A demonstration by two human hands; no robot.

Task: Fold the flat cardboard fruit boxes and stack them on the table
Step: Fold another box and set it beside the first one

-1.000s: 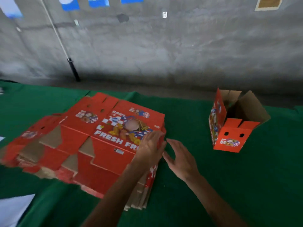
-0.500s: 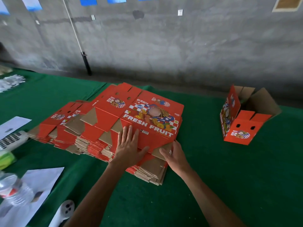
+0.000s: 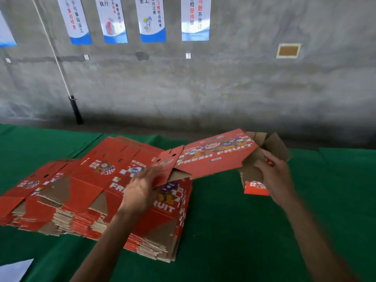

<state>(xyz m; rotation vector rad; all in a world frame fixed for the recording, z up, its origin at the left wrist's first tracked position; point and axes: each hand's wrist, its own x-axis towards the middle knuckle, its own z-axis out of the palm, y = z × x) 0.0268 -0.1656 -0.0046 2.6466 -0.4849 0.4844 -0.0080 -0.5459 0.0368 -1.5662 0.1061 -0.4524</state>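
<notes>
I have one flat box (image 3: 211, 157) lifted clear of the stack of flat boxes (image 3: 105, 192) on the green desk (image 3: 234, 231), tilted with its right end higher. My left hand (image 3: 140, 190) has its grip on the lower left flap edge, fingers blurred but curled under the card, and my right hand (image 3: 274, 176) grips the right end, fingers wrapped round the brown flap. A folded box (image 3: 256, 187) stands behind my right hand.

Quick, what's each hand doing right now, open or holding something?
Left hand: holds the lifted flat box at its left end.
Right hand: grips the same box's right end.
</notes>
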